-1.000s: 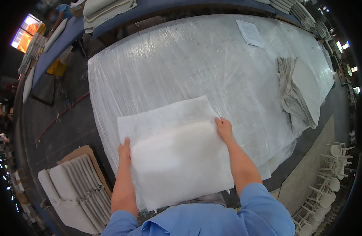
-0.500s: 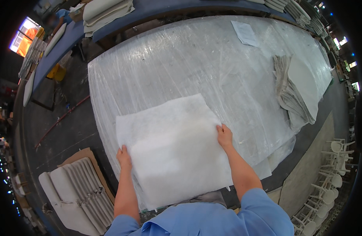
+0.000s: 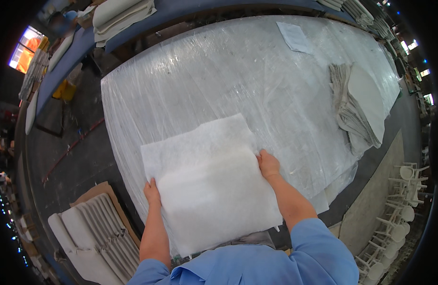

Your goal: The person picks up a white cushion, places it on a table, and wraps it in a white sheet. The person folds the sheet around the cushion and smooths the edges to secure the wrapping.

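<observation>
A white, fuzzy sheet of wadding [image 3: 214, 185] lies across the near edge of a work surface covered in clear plastic film [image 3: 190, 85]. My left hand [image 3: 152, 191] is closed on its left edge, thumb on top. On the opposite edge, slightly higher up, my right hand [image 3: 268, 164] pinches the sheet, its fingers partly hidden beneath. A soft hump crosses the middle of the wadding; whatever lies under it is hidden. The far edge is uneven, stepping up toward the right.
Stacked grey fabric covers [image 3: 354, 107] rest at the right, with a paper sheet [image 3: 294, 37] farther back. Lower left stands a row of pale cushions [image 3: 93, 232] against cardboard [image 3: 105, 190]. White chairs [image 3: 394, 223] line the right floor. A blue table [image 3: 190, 21] runs behind.
My right hand has shifted slightly left and inward along with the right edge of the wadding. My left hand sits marginally lower and still grips its edge.
</observation>
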`<state>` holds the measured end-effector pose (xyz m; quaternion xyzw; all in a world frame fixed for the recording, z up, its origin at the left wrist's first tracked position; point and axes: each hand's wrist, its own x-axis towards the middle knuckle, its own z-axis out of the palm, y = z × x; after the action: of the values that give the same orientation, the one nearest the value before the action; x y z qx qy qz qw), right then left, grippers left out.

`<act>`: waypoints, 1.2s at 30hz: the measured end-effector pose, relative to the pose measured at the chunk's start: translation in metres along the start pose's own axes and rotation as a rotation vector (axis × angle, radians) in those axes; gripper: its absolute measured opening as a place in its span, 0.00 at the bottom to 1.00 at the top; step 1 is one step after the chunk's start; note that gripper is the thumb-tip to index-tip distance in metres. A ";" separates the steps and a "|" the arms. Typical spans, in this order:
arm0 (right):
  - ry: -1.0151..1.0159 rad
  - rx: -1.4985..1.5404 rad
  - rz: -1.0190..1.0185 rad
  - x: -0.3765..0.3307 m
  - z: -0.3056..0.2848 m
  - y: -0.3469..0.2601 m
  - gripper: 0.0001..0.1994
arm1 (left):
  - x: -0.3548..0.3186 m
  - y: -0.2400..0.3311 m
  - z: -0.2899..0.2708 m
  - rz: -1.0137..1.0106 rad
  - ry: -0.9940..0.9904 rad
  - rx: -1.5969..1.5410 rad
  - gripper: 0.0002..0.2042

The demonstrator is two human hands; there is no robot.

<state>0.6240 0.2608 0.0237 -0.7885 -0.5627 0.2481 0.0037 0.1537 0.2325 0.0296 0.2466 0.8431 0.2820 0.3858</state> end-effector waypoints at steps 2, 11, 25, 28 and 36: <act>-0.005 0.027 -0.017 0.000 -0.006 -0.001 0.12 | -0.002 0.002 -0.003 -0.013 -0.018 0.010 0.19; 0.236 0.474 0.101 -0.009 -0.054 0.017 0.10 | -0.037 0.000 -0.070 0.275 0.470 0.167 0.11; -0.053 0.499 0.135 -0.045 -0.007 -0.038 0.22 | -0.086 -0.034 -0.005 0.057 0.027 -0.082 0.25; -0.041 0.625 0.191 -0.036 -0.008 -0.035 0.26 | -0.074 -0.028 -0.007 -0.101 -0.028 -0.155 0.23; -0.100 0.722 0.424 -0.019 0.004 -0.039 0.39 | -0.048 -0.020 -0.015 -0.347 -0.158 -0.431 0.29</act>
<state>0.5838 0.2573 0.0386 -0.8219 -0.2643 0.4625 0.2016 0.1661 0.1830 0.0487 0.0323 0.7608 0.3643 0.5362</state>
